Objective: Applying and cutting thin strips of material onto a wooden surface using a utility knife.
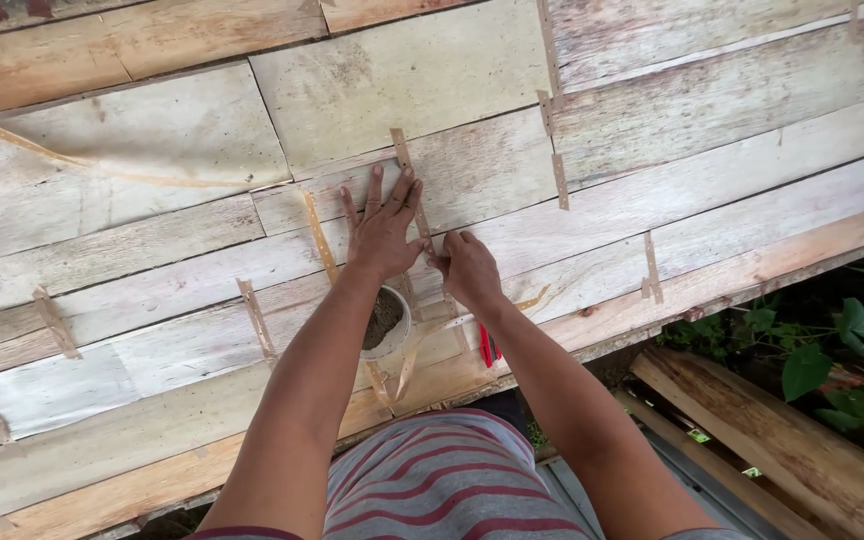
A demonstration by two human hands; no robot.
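Observation:
My left hand point(383, 229) lies flat with fingers spread on a pale wooden plank floor point(152, 240), pressing beside a thin tan strip point(409, 180) that runs across the boards. My right hand point(469, 268) is curled just to the right, its fingertips pinching that strip near my left thumb. Under my left forearm stands a small white cup point(389, 325) filled with grey-brown material. A red-handled tool point(487, 347) lies on the boards under my right wrist, mostly hidden.
Several more tan strips point(256, 318) are fixed across plank seams over the floor. A long loose strip point(72, 160) curves at the far left. The floor's edge point(652, 325) drops off at right to green plants point(832, 350) and old planks point(752, 430).

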